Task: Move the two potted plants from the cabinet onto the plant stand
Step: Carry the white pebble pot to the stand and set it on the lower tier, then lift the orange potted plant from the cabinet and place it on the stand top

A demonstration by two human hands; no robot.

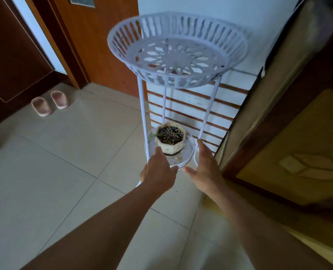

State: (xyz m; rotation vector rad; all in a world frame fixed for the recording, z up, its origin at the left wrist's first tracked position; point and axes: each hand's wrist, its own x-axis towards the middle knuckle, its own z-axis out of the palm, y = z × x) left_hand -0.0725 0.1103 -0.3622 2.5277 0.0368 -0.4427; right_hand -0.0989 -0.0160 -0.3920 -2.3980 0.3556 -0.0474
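White plant stand point(178, 55) seen against wall, beside wooden cabinet point(290, 121). Top basket tier seen bare. Cream pot point(170, 140), filled with coloured pebbles, small green leaf at left edge, seen upright on lower tray point(187, 152). Left hand point(159, 173) held at tray's front edge, fingertips just beside pot; contact could not be told. Right hand point(204, 168) held open, fingers spread, near stand's right leg, nothing gripped. Left fingers loosely extended, nothing clasped. Pink slippers point(50, 102) noted on tiled floor point(64, 162) near door point(103, 45).
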